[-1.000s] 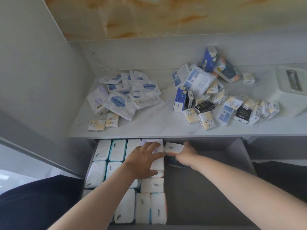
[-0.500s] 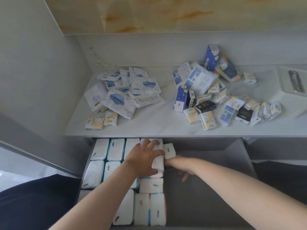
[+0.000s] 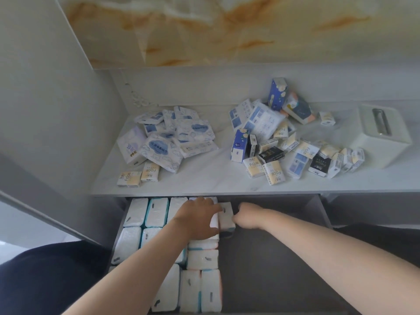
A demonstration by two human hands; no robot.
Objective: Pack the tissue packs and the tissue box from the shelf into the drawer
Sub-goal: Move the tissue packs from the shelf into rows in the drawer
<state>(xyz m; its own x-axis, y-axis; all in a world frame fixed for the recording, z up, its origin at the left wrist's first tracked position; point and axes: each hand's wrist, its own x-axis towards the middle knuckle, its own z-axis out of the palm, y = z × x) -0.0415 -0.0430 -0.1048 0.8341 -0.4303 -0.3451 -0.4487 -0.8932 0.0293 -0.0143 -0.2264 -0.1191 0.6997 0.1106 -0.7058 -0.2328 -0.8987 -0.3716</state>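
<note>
the drawer point(image 3: 284, 258) stood pulled out under the shelf point(image 3: 204, 183). its left part was filled with rows of white packs point(image 3: 156, 212) set on edge, and its right part showed bare dark floor.

the left hand point(image 3: 197, 218) lay palm down on the far right end of those rows, fingers fairly straight and a little spread, pressing on the packs and gripping nothing. just to its right one white pack point(image 3: 226, 215) stood on edge near the drawer's far wall, touching the packed rows on its left side. the right hand point(image 3: 246, 215) was against that pack's right face with its fingers curled in. whether they pinched the pack or only pushed it could not be told.

on the shelf lay two heaps of tissue packs, well apart. the left heap point(image 3: 172, 139) was mostly white and blue soft packs, with two small yellow-and-white packs point(image 3: 138, 176) lying side by side at its near edge. the right heap point(image 3: 284, 144) mixed blue, black and yellow-and-white packs, some upright and some tipped over. the pale tissue box point(image 3: 381, 135) sat at the far right of the shelf, slot up, touching the right heap's end.
</note>
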